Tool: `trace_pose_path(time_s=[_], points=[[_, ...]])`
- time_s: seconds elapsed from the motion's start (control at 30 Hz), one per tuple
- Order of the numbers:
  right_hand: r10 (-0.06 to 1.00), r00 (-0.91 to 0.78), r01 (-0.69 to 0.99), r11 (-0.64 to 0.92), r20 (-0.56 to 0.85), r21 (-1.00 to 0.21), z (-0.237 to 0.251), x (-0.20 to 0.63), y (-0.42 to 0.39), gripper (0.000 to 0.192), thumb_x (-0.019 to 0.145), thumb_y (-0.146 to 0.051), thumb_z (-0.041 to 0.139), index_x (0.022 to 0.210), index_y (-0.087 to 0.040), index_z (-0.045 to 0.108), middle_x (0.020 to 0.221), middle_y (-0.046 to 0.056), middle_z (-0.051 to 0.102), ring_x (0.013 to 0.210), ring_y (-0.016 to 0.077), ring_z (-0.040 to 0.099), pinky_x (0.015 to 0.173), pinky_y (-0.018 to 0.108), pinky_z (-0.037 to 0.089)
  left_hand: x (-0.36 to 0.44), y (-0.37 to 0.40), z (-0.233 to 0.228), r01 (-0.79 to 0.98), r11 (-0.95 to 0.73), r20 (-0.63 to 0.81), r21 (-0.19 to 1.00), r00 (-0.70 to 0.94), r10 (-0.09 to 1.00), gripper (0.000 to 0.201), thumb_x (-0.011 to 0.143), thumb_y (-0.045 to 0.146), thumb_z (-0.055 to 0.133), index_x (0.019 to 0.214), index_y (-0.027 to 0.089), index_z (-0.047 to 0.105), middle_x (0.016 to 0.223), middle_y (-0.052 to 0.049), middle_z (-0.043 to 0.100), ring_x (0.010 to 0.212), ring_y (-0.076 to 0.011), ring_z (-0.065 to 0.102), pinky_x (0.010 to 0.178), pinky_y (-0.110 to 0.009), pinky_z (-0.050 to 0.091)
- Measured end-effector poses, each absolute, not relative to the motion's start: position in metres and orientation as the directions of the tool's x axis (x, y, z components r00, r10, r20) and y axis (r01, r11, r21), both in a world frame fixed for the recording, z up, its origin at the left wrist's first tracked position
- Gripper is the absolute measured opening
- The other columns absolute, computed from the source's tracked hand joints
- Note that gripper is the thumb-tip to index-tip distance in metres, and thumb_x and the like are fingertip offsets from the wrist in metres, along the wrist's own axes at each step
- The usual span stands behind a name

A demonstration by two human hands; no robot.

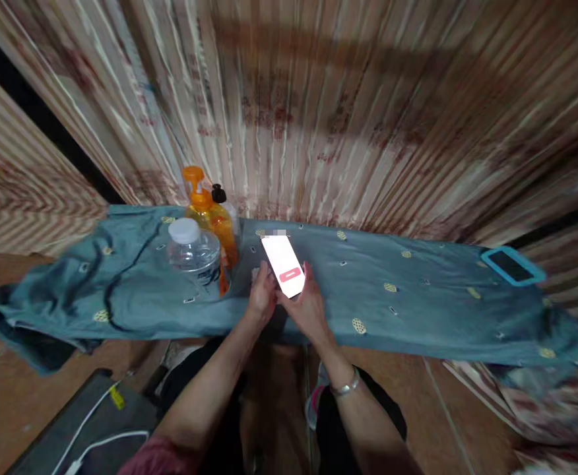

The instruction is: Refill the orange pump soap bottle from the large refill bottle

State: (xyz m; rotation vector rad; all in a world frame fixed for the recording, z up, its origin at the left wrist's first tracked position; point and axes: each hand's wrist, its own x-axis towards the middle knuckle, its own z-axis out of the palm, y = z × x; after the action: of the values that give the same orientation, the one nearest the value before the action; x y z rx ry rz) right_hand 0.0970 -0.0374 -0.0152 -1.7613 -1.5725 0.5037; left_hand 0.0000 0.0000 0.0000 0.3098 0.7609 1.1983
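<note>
A smartphone [287, 260] with a bright white screen and a red button near its lower end is held tilted above the cloth-covered table. My right hand [309, 300] is closed around its lower right side and bottom. At the phone's left edge, my left hand [263, 293] has its fingers curled together. A small pale, crumpled piece [255, 274] shows beside those fingers; its kind is unclear. Whether the left hand also bears the phone is hard to see.
A clear bottle with a white cap [194, 254], an orange pump bottle [214, 221] and a black-topped bottle [218, 194] stand left. A blue-framed tablet-like object [513, 266] lies at the right end of the teal cloth [432, 310]. Patterned curtains [319, 119] hang behind.
</note>
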Motion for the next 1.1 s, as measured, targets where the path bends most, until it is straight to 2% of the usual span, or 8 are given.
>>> trace_pose_path(time_s=[0.13,0.6,0.77,0.97,1.1], points=[[0.966,0.195,0.695,-0.015,0.168,-0.719,-0.015,0.094,-0.038,0.098,0.074,-0.028,0.077,0.149,0.010,0.026,0.153,0.032,0.039,0.140,0.0415,0.043,0.116,0.052,0.035,-0.002,0.000,-0.004,-0.724,0.354,-0.345,0.592,0.170,0.923,0.040,0.099,0.044,0.043,0.106,0.013,0.068,0.092,-0.009,0.080,0.106,-0.0254,0.073,0.105,-0.040,0.050],[0.962,0.232,0.649,-0.041,0.147,-0.759,-0.023,0.087,-0.035,0.108,0.068,-0.033,0.083,0.149,0.010,0.026,0.152,0.033,0.040,0.140,0.0401,0.044,0.115,0.051,0.037,-0.009,0.003,-0.007,-0.731,0.306,-0.280,0.610,0.162,0.946,0.047,0.099,0.048,0.042,0.127,0.013,0.057,0.100,-0.011,0.078,0.106,-0.0267,0.073,0.102,-0.042,0.052],[0.958,0.242,0.630,-0.037,0.152,-0.776,-0.026,0.088,-0.034,0.101,0.068,-0.035,0.080,0.146,0.007,0.031,0.149,0.032,0.045,0.138,0.0392,0.047,0.113,0.052,0.039,-0.009,0.005,-0.008,-0.736,0.296,-0.287,0.609,0.143,0.947,0.042,0.102,0.042,0.036,0.122,0.013,0.058,0.091,-0.008,0.079,0.104,-0.0253,0.073,0.102,-0.042,0.052],[0.950,0.258,0.613,-0.021,0.175,-0.790,-0.028,0.091,-0.033,0.084,0.067,-0.037,0.078,0.139,-0.012,0.042,0.136,0.022,0.060,0.124,0.0348,0.060,0.103,0.050,0.049,-0.009,0.004,-0.008,-0.731,0.311,-0.289,0.607,0.161,0.944,0.040,0.099,0.047,0.042,0.107,0.015,0.064,0.088,-0.007,0.079,0.101,-0.0247,0.074,0.096,-0.039,0.055],[0.944,0.282,0.599,-0.034,0.170,-0.800,-0.024,0.094,-0.030,0.081,0.064,-0.035,0.078,0.135,-0.011,0.045,0.128,0.021,0.064,0.116,0.0347,0.062,0.098,0.051,0.050,-0.008,0.003,-0.005,-0.715,0.351,-0.315,0.605,0.190,0.930,0.043,0.101,0.044,0.035,0.106,0.015,0.067,0.085,-0.008,0.079,0.098,-0.0244,0.075,0.095,-0.039,0.056]])
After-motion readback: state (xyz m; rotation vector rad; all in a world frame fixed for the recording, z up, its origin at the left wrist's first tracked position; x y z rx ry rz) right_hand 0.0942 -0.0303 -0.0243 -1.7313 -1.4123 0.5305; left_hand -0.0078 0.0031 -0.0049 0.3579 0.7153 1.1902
